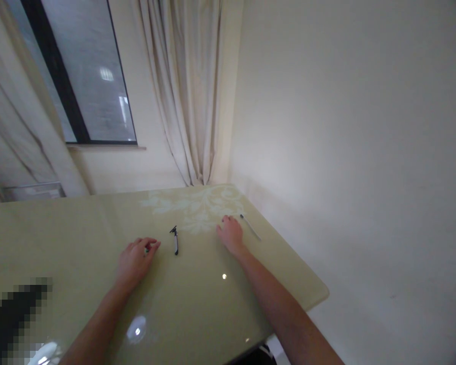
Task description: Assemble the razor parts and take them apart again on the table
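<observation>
A razor (176, 242) with a dark head and a grey and black handle lies on the table between my hands, its head pointing away from me. Left of it, my left hand (137, 256) rests near the tabletop, thumb and index fingertip drawn together in a pinch. Anything inside that pinch is too small to make out. My right hand (231, 234) lies palm down farther right, fingers loosely bent and slightly apart, holding nothing I can see. Just beyond it on the right is a thin white stick-like item (251, 227) with a dark tip, apart from the fingers.
The glossy pale green table (197, 309) carries a white floral pattern at its far corner and reflects lights. A plain wall (345, 152) borders its right side. Curtains (192, 91) and a window (87, 71) stand behind. A dark pixelated shape (15, 309) covers the lower left.
</observation>
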`<state>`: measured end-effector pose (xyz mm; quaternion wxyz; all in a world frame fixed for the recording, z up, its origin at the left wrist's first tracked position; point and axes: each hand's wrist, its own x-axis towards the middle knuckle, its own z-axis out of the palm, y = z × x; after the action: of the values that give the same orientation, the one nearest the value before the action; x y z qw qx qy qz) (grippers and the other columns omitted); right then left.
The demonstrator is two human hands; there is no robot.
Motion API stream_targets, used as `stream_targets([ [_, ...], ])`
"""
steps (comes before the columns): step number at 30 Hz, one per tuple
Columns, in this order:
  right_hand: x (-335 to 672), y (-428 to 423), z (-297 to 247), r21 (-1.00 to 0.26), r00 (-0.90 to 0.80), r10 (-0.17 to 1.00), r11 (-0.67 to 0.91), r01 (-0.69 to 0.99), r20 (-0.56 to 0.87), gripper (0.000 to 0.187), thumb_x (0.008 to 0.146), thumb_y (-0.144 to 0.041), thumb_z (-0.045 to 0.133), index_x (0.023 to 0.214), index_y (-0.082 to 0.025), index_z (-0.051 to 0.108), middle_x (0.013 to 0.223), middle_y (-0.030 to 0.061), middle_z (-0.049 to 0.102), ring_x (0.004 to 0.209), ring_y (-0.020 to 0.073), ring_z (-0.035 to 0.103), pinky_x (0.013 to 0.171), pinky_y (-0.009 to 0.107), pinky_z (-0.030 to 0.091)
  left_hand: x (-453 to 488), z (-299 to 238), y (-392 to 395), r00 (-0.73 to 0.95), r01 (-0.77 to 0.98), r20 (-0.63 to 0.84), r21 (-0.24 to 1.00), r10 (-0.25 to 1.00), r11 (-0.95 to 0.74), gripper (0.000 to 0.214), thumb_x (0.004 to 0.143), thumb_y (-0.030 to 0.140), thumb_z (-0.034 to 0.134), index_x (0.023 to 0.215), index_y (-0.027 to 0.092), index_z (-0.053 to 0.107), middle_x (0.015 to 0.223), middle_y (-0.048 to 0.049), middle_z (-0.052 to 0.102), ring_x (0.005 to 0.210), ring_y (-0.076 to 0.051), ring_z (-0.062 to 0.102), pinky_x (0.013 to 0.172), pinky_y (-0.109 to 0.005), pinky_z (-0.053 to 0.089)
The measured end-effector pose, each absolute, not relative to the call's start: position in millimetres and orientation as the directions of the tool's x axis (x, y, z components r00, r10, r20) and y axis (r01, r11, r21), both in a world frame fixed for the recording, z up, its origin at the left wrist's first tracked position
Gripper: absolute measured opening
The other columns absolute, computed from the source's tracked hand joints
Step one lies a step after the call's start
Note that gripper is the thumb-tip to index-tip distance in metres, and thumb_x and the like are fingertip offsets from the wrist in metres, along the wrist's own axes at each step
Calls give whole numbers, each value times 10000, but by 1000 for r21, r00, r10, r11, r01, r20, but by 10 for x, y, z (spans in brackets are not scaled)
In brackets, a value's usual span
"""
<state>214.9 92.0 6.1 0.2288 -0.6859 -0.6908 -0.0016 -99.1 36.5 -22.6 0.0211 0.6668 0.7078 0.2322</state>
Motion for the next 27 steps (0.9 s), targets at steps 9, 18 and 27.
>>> stream_targets([
  [9,3160,842,16,-224,201,957,-153,962,211,244,934,-107,532,1125,-167,671,1092,143,703,982,237,674,783,308,448,-234,-254,336,127,944,194,278,973,-179,398,1025,384,382,1197,191,684,1217,-146,700,1040,-294,700,875,-379,506],
  [18,1448,726,-7,-371,-210,942,300,879,263,247,883,-123,574,1103,-176,672,1053,117,708,908,223,680,783,303,487,-505,-233,227,85,936,205,319,975,-149,349,1020,316,397,1110,165,698,1119,-150,695,976,-281,683,861,-375,493],
  [27,1071,669,-238,-513,-225,936,337,790,269,246,871,-158,591,1101,-171,678,1072,107,685,906,202,660,808,292,488,-543,-232,227,138,941,194,281,971,-190,353,1033,303,374,1163,166,672,1129,-141,686,979,-269,680,867,-366,488],
])
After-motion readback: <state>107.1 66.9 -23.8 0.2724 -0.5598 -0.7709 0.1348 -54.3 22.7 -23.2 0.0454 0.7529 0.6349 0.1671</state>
